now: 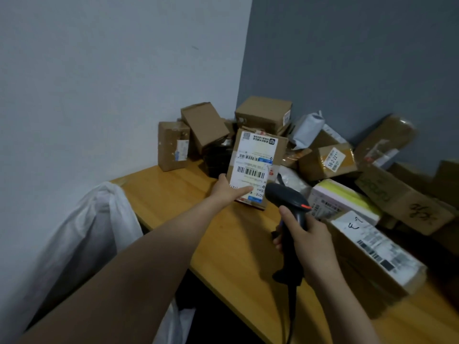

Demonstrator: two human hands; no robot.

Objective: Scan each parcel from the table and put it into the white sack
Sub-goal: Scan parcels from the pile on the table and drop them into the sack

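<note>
Left hand (227, 191) grips the labelled parcel (255, 167) by its lower edge, thumb across the label, while right hand (305, 242) just beside clasps the scanner (289, 212) handle.

Left hand (227, 191) tilts a labelled parcel (255, 167) up; right hand (304, 240) grips a black scanner (288, 202) beside it.

Left: pale wall (99, 70); right: dark grey wall (360, 58); meet at corner.

Body in frame = two arms. Bare left hand (224, 192), bare right hand (308, 242), both forearms uncovered right down to the frame's bottom edge.
</note>
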